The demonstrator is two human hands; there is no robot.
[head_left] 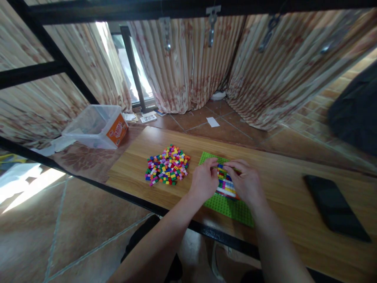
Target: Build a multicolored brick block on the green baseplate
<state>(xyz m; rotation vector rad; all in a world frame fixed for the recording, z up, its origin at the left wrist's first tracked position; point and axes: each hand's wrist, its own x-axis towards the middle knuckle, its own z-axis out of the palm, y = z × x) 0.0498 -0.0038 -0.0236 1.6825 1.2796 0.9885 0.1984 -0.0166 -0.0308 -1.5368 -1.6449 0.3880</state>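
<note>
A green studded baseplate (232, 210) lies on the wooden table, bearing a low build of multicoloured toy bricks (226, 186). My left hand (206, 177) is closed at the left side of the build, fingers curled in a pinch near its far edge. From the right, my right hand (246, 179) reaches over the same far part, thumb and fingers pressed together beside a blue brick. Whatever lies between the fingertips of either hand is too small and covered to make out. Left of the baseplate spreads a loose pile of small colourful toy bricks (168, 165).
A black phone-like slab (335, 206) lies on the right of the wooden table (282, 184). A clear plastic box (91, 125) with an orange label stands on the floor to the left. Overhead runs a black metal bar (188, 11) with hanging metal clips; curtains (188, 67) hang behind.
</note>
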